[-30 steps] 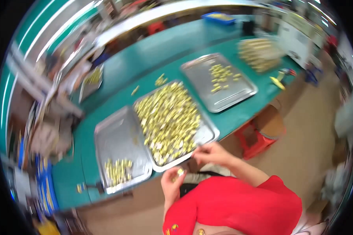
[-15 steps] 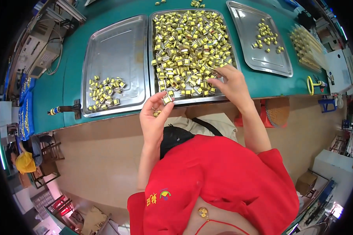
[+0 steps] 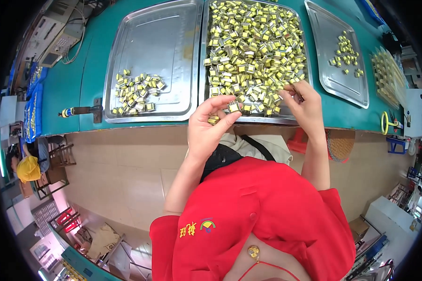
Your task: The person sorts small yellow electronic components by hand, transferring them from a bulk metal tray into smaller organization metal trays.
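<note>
- Left hand [image 3: 210, 129]: raised palm-up at the near edge of the middle steel tray [image 3: 203, 56], fingertips pinching one small yellow-and-silver block component [image 3: 233, 107].
- Right hand [image 3: 305, 104]: fingers curled over the heap of yellow components [image 3: 253, 47] at the tray's near right; grip cannot be told.
- Left steel tray [image 3: 173, 42]: holds a smaller pile [image 3: 137, 92].

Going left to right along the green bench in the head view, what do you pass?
Screwdriver → left tray with a small pile of yellow parts → full middle tray → right tray with few parts → yellow tape ring.
</note>
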A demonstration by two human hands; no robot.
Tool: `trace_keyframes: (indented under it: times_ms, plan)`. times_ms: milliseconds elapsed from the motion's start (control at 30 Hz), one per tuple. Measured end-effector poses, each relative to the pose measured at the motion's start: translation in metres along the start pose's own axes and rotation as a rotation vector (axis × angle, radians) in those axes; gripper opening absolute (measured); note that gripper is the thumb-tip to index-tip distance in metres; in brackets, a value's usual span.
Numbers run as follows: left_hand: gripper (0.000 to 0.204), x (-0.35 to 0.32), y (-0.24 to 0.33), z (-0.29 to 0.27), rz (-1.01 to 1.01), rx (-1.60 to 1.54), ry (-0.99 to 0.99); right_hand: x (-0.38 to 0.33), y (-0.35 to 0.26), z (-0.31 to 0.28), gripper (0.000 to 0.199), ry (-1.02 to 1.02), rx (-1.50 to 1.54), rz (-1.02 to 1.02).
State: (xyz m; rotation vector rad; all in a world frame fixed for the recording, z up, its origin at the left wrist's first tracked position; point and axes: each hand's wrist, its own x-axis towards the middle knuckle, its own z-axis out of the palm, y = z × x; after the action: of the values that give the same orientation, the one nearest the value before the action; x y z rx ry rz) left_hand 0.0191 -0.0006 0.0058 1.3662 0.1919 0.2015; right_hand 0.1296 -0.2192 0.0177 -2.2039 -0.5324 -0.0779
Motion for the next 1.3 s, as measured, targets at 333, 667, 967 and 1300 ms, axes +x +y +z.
trace_keyframes:
  times_ms: [333,667,967,1300]
  plan:
    - [0.030,0.003,-0.006,-0.004,0.002,-0.002,0.018,-0.003,0.004,-0.003,0.015,-0.037,0.118,0.148]
    - [0.032,-0.001,-0.007,0.001,-0.018,-0.075,-0.073,-0.006,-0.034,-0.002,0.024,-0.158,0.054,-0.333]
    - [0.033,-0.006,-0.003,0.008,-0.105,-0.072,-0.073,-0.018,-0.049,0.015,0.028,-0.173,-0.170,-0.449]
    - [0.037,-0.011,0.004,0.010,-0.158,-0.036,-0.092,-0.022,-0.047,0.017,0.026,-0.138,-0.226,-0.386]
